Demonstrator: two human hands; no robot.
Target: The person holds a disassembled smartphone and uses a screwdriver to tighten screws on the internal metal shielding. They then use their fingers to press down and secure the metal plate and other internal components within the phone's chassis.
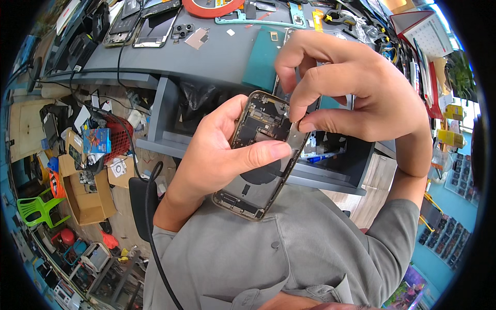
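Note:
My left hand (217,155) grips an opened phone housing (261,155) with its inner boards and a round dark coil showing. Its thumb lies across the middle of the housing. My right hand (351,85) sits at the housing's upper right edge. Thumb and forefinger pinch together there on a small part, too small to make out. The housing is held tilted above my grey-sleeved lap, in front of the workbench.
A grey workbench (217,57) behind carries phone frames (155,26), a red tape roll (212,8), a green mat (261,64) and small tools. A black cable (150,217) runs by my left arm. Cardboard boxes (90,199), a red basket (119,137) and a green chair (36,209) stand on the floor at left.

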